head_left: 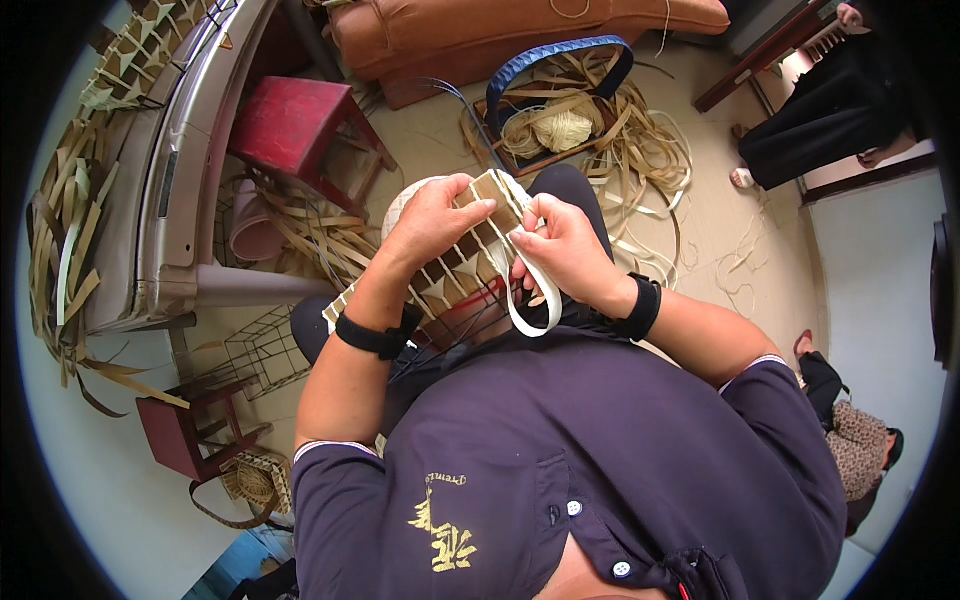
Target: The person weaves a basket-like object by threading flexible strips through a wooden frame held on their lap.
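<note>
Across my lap lies a partly woven basket (pixel 462 262) of brown and cream flat strips, with dark wire frame showing below it. My left hand (pixel 432 218) is closed on its far edge, thumb lying along the brown band at the rim. At the basket's right corner, my right hand (pixel 572 250) pinches a white flat strip (pixel 545 312). The strip hangs in a loop under the right fingers, close to my shirt. The right fingertips are partly hidden behind the strip.
Ahead is a blue-handled basket (pixel 560 45) holding a cream cord ball (pixel 562 130), with strips around it. A red stool (pixel 292 125), pink bucket (pixel 256 220) and strip-draped table (pixel 165 200) stand left. Another person (pixel 815 120) is at far right; a maroon stool (pixel 185 437) is lower left.
</note>
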The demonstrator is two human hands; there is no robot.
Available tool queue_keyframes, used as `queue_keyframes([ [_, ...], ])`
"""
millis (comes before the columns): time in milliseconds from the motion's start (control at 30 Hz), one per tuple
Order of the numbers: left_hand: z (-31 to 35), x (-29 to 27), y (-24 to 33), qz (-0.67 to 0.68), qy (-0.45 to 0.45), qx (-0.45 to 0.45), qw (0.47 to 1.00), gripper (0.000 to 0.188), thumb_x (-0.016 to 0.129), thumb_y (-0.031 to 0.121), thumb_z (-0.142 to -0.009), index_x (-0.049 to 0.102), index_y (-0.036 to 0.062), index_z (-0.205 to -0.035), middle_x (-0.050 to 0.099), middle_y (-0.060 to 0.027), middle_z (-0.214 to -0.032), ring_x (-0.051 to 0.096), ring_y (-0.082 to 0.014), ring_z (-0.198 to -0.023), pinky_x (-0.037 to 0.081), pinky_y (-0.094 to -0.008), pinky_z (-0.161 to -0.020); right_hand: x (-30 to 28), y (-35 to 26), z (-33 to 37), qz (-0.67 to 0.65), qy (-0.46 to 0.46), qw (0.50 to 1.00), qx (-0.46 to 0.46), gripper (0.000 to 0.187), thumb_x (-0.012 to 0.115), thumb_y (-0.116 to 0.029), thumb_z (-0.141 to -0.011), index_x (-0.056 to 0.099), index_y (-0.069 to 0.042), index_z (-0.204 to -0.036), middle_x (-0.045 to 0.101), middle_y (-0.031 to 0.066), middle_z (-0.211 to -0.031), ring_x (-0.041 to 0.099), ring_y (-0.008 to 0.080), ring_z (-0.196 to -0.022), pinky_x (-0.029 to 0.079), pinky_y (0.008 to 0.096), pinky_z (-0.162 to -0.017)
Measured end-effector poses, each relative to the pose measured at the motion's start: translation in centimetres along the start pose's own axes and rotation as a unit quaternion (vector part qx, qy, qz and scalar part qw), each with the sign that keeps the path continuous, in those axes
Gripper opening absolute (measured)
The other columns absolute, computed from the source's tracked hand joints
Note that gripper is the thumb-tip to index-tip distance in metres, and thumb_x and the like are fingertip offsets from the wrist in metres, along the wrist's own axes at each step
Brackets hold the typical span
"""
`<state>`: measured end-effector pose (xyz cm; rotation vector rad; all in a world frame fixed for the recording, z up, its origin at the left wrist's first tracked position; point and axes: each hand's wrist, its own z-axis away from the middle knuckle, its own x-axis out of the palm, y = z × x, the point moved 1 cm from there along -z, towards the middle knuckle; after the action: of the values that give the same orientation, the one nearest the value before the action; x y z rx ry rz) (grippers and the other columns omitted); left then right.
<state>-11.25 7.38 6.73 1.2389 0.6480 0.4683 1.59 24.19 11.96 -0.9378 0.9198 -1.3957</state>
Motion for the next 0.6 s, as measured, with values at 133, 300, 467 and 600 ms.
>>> queue_keyframes([
  [133,-0.2,0.1,-0.5,0.010,0.010,0.028,0.999,0.028,0.070,0.025,-0.093,0.069,-0.0013,-0.101,0.072,-0.0068,-0.082,0.066,-0.0118,-0.074,0.053,-0.0316,-0.067,-0.3,-0.2,0.2,0.223,0.008,0.966,-0.129,0.017,0.070,-0.013,-0.093,0.059,-0.003,-0.100,0.068,0.0088,-0.063,0.071,0.0198,-0.059,0.053,0.0319,-0.054],
  [300,-0.2,-0.1,0.0,-0.009,-0.034,-0.026,0.999,0.035,0.064,0.015,-0.100,0.061,-0.0026,-0.130,0.071,-0.0052,-0.110,0.066,-0.0092,-0.092,0.055,-0.0279,-0.080,-1.5,-1.4,2.4,0.297,-0.039,0.946,-0.126,0.018,0.070,-0.011,-0.087,0.072,-0.007,-0.105,0.071,0.0113,-0.069,0.072,0.0180,-0.063,0.054,0.0323,-0.060],
  [467,0.2,0.0,0.0,0.005,-0.040,-0.019,0.999,0.034,0.064,0.016,-0.100,0.061,-0.0012,-0.129,0.070,-0.0055,-0.111,0.064,-0.0093,-0.093,0.054,-0.0270,-0.081,-0.9,0.0,1.5,0.184,-0.024,0.978,-0.091,0.013,0.062,0.002,-0.089,0.070,0.002,-0.100,0.072,0.0112,-0.071,0.071,0.0143,-0.059,0.055,0.0287,-0.055],
  [600,0.9,0.2,1.5,-0.028,0.007,0.008,1.000,0.028,0.063,0.018,-0.101,0.058,0.0024,-0.123,0.067,-0.0026,-0.101,0.059,-0.0071,-0.086,0.049,-0.0241,-0.073,-0.7,0.2,0.6,0.070,-0.025,0.996,-0.056,0.015,0.061,0.003,-0.091,0.068,0.007,-0.103,0.072,0.0105,-0.074,0.069,0.0116,-0.059,0.056,0.0275,-0.054],
])
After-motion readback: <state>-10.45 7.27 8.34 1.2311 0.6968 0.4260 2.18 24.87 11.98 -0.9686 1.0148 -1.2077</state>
